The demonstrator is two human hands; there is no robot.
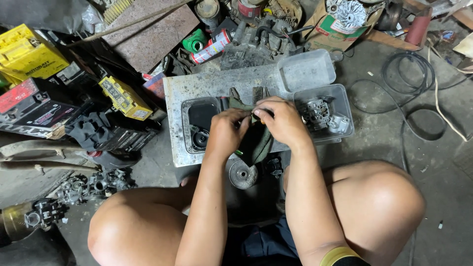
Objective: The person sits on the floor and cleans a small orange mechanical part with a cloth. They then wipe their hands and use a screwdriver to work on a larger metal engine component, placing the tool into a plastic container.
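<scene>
Over the middle of the grey table [182,88], the left hand [227,132] and right hand [282,120] meet, fingers curled shut on a dark green rag [256,145] that hangs past the near edge. Whether a small part sits inside the rag cannot be told. Clear plastic tubs [342,106] sit at the right edge.

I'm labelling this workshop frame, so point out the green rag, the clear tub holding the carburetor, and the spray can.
green rag [258,143], head view, on the fold hanging below the hands.
clear tub [345,101], head view, on its right rim.
spray can [213,48], head view, on the middle of its body.
</scene>
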